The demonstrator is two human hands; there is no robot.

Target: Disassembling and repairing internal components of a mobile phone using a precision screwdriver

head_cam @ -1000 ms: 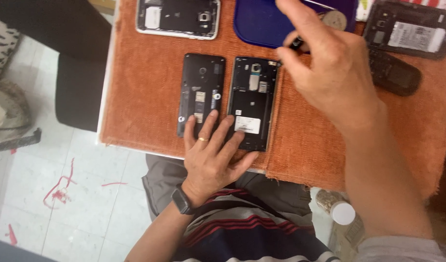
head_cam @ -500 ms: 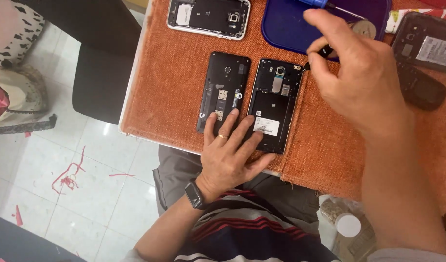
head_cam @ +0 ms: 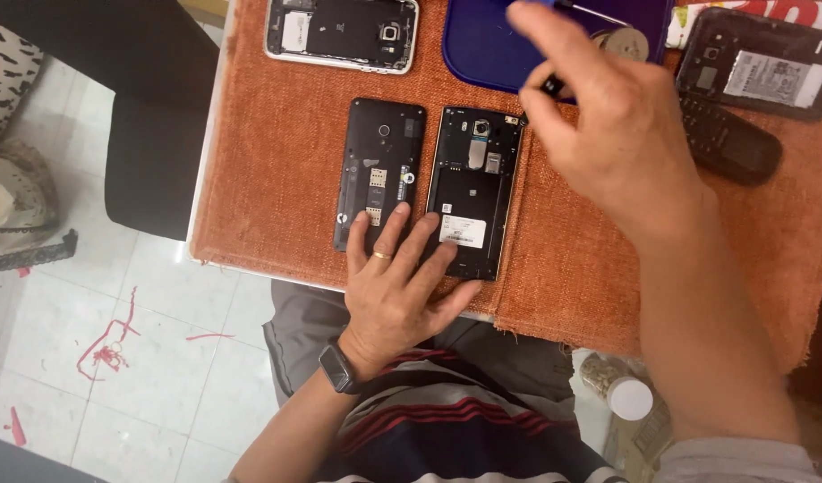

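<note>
Around the orange mat (head_cam: 276, 179) lie a silver-framed phone (head_cam: 342, 33), a blue tray (head_cam: 482, 45) — and a keypad phone (head_cam: 728, 139).

The worktop (head_cam: 216, 161) is covered by an orange cloth (head_cam: 285, 170) that reaches nearly to its white edge. On the cloth lie two opened black phones (head_cam: 379, 170) side by side — a silver-rimmed phone (head_cam: 339, 34) above them, a blue tray (head_cam: 482, 49), a small keypad phone (head_cam: 728, 139) and another opened phone (head_cam: 755, 63) at the far right.
</note>
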